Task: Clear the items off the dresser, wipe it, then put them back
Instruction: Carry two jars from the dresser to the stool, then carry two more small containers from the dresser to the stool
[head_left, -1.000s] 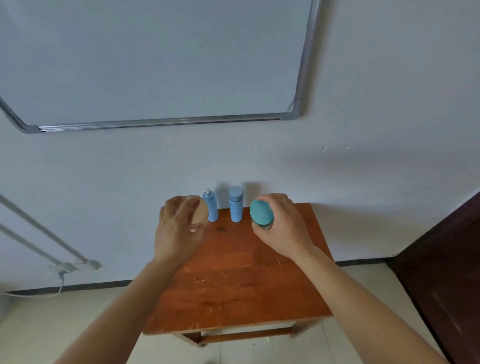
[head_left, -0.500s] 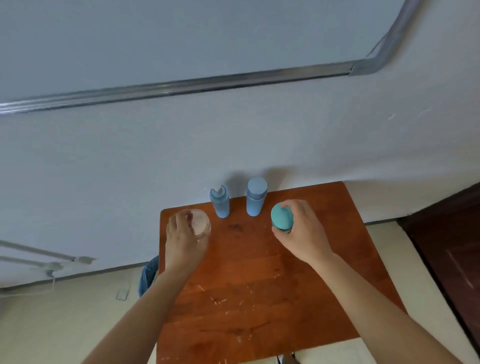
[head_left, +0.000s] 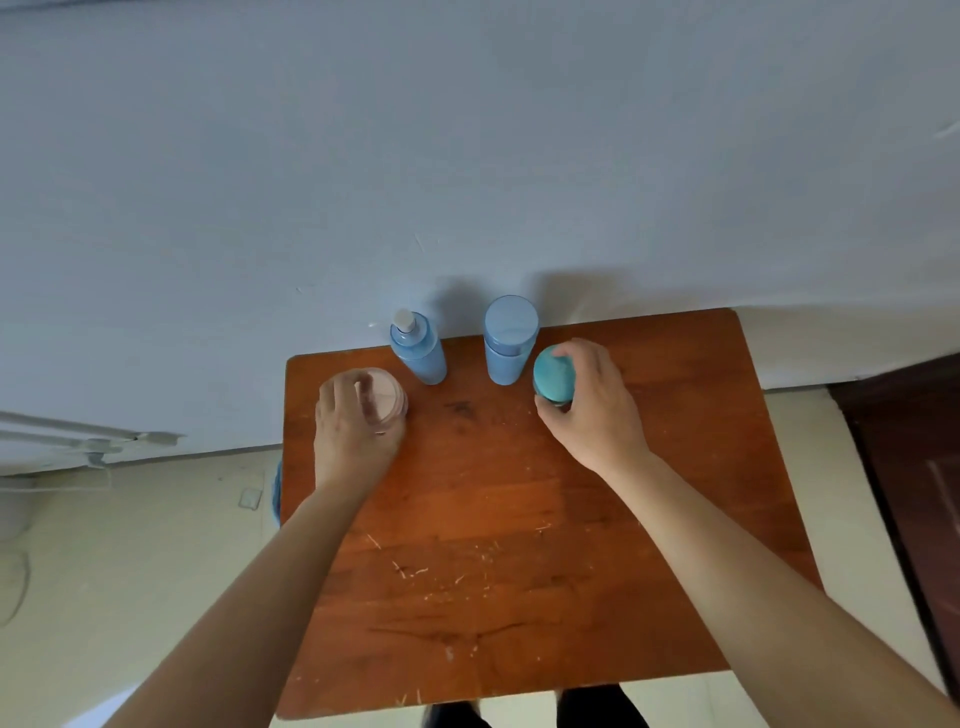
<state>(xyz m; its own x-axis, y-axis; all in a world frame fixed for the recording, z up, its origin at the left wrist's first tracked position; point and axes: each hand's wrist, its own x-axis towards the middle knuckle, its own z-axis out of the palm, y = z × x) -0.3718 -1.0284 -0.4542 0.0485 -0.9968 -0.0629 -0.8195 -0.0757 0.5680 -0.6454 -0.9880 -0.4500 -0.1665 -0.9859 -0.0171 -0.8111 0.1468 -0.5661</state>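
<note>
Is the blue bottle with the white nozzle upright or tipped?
Upright: the spray bottle stands on its base on the dresser, nozzle pointing up.

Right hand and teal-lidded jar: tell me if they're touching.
Touching. The head view shows the right hand curled round the teal-lidded jar, thumb and fingers on its sides.

Pale grey wall (head_left: 467, 156) meets cream floor (head_left: 130, 545); a dark wooden panel (head_left: 914, 467) stands at right.

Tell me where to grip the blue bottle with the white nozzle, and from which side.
Grip the blue bottle round its body, below the shoulder, coming from the front of the dresser. It stands upright close to the wall, leaving little room behind, and its white nozzle looks too narrow for a firm hold.
</note>
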